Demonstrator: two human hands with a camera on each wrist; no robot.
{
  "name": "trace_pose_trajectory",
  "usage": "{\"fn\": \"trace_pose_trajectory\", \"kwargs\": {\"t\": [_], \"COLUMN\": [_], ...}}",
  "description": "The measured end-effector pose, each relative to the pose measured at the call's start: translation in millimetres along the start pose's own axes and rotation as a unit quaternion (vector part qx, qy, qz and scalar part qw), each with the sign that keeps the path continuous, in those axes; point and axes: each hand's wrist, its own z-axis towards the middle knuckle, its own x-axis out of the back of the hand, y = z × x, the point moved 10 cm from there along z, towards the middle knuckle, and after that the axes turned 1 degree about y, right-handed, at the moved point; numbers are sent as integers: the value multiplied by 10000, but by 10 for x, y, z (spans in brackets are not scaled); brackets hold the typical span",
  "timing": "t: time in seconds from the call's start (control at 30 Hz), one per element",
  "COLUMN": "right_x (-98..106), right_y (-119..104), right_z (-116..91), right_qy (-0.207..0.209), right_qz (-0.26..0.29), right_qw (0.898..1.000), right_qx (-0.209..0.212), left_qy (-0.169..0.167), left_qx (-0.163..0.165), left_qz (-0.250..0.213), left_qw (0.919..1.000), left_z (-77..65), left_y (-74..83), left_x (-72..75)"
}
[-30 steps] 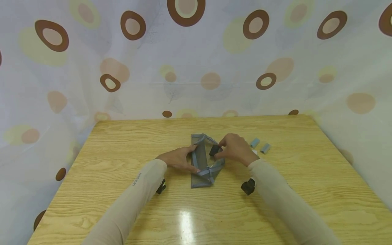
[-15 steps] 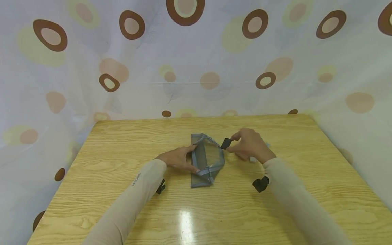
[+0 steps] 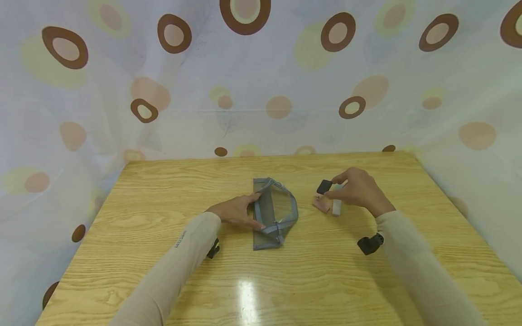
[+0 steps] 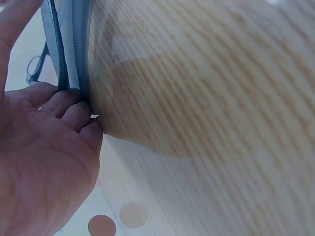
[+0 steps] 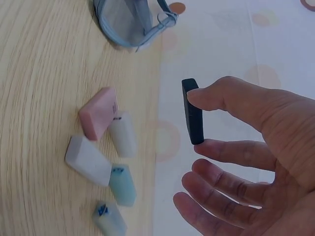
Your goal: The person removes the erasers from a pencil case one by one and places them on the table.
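Note:
My left hand [image 3: 236,210] holds a grey mesh zip pouch [image 3: 266,210] spread open on the table, its thumb and fingers at the pouch's rim. In the left wrist view, the fingertips [image 4: 74,105] curl at the pouch's zipped edge [image 4: 61,49]. My right hand [image 3: 360,190] pinches a black block, like an eraser [image 5: 193,115], between thumb and forefinger, right of the pouch and above the table. Its other fingers are loosely bent. Below the black eraser lie a pink eraser [image 5: 98,114], a white eraser [image 5: 87,160] and a light blue eraser [image 5: 122,184].
Another whitish eraser [image 5: 123,135] touches the pink one in the right wrist view, and a pale blue eraser [image 5: 109,219] lies at the bottom. A wooden table [image 3: 183,181] bears everything. Behind it hangs a patterned curtain [image 3: 244,68].
My right hand has drawn the black eraser out of the pouch's mouth and carried it right, over the other erasers. The left hand and pouch have stayed put.

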Motion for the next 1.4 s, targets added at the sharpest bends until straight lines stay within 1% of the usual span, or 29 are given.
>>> {"fn": "trace_pose_trajectory", "kwargs": {"t": [0.27,0.4,0.57,0.93,1.03,1.2,1.4], "right_x": [95,129,135,32,8,-40,-59], "right_y": [271,381,514,786,848,909,929], "right_z": [-82,-131,-186,-312,-329,-349,-370], "right_qy": [-22,-18,-43,-357,-379,-412,-425], "right_qz": [-72,-87,-66,-2,-15,-18,32], "right_qw": [9995,9992,9989,9963,9956,9955,9953], "right_qx": [-319,-384,-463,-784,-851,-858,-867], "left_qy": [-18,-21,5,-25,-27,-36,-41], "left_qx": [-22,-39,15,-13,-22,-9,0], "left_qz": [-10,-28,-1,54,91,90,68], "left_qw": [10000,10000,10000,10000,10000,10000,10000], "left_z": [5,9,4,19,24,27,19], "left_y": [-2,2,-7,-14,-17,-24,-24], "left_x": [-14,-14,4,0,-2,-7,-8]}}
